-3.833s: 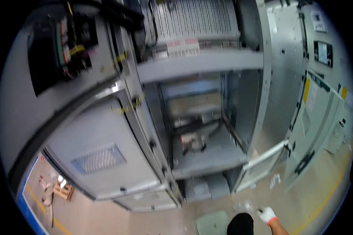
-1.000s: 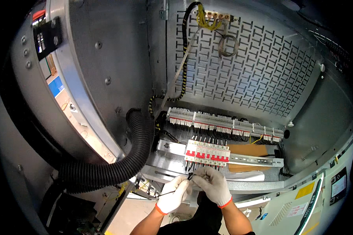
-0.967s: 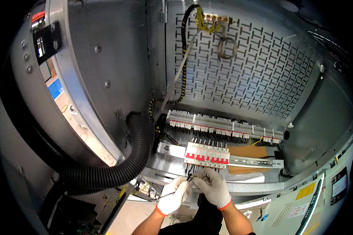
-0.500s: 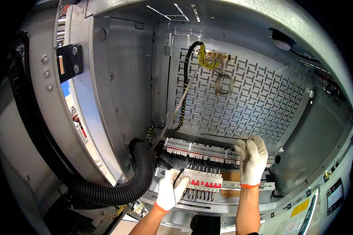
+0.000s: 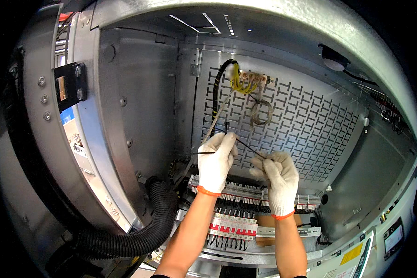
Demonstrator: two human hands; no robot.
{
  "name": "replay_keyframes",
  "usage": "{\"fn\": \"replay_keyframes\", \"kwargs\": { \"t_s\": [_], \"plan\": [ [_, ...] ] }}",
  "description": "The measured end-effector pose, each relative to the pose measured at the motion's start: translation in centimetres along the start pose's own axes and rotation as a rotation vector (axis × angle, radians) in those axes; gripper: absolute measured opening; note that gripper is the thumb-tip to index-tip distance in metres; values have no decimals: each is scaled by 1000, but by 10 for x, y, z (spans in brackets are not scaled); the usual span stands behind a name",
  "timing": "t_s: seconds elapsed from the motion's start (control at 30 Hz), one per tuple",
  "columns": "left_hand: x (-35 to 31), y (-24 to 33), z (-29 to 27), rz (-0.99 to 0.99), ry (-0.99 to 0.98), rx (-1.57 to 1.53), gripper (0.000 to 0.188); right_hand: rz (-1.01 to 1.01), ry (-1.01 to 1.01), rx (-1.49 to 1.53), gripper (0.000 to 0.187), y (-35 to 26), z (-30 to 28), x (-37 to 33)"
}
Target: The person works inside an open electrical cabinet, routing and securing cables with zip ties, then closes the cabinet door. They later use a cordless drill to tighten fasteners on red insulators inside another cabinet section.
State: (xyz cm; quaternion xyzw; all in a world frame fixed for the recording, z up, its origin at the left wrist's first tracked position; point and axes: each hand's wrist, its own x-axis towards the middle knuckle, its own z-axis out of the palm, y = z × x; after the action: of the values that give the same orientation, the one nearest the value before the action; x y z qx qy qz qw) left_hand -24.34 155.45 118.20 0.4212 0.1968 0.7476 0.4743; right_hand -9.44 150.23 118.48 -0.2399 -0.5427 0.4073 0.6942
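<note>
My left hand [image 5: 216, 160], in a white glove with an orange cuff, is raised in front of the perforated back panel, fingers closed. Thin black ends stick out on its left side and above its fingertips. From its fingers a thin black strip, which looks like a cable tie [image 5: 249, 147], slants down to my right hand [image 5: 279, 178]. That hand wears the same kind of glove and pinches the strip's lower end. Behind the left fingers, a bundle of yellow-green wires [image 5: 243, 85] in black sleeving [image 5: 216, 90] runs down from a brass terminal bar [image 5: 257, 78].
Below the hands lie a row of terminal blocks [image 5: 243, 197] and several breakers with red levers [image 5: 231, 227] on a rail. A thick black corrugated hose [image 5: 164, 222] curves at the lower left. A small coil [image 5: 262, 112] hangs on the perforated panel [image 5: 301, 125].
My left hand has risen from beside the breakers to the front of the panel. My right hand has moved left and slightly down, and the thin black strip now spans both hands.
</note>
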Motion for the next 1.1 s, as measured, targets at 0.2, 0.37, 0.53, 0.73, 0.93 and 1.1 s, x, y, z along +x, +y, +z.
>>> {"fn": "replay_keyframes", "kwargs": {
  "t_s": [0.2,0.37,0.53,0.73,0.93,1.1],
  "plan": [
    [29,-4,-12,152,-75,257,25,306,-292,-390,30,-25,-4,41],
    [54,-5,3,301,37,266,20,-240,-418,-1104,29,-25,12,96],
    [83,-15,-27,875,396,997,29,-273,-240,-1084,32,-26,9,127],
    [117,-23,-36,719,238,1006,26,-332,-227,-1153,28,0,8,146],
    [142,4,0,600,481,611,31,-305,-145,-943,29,13,27,160],
    [165,16,11,559,424,553,33,-284,-183,-1074,32,8,45,170]
  ]
}}
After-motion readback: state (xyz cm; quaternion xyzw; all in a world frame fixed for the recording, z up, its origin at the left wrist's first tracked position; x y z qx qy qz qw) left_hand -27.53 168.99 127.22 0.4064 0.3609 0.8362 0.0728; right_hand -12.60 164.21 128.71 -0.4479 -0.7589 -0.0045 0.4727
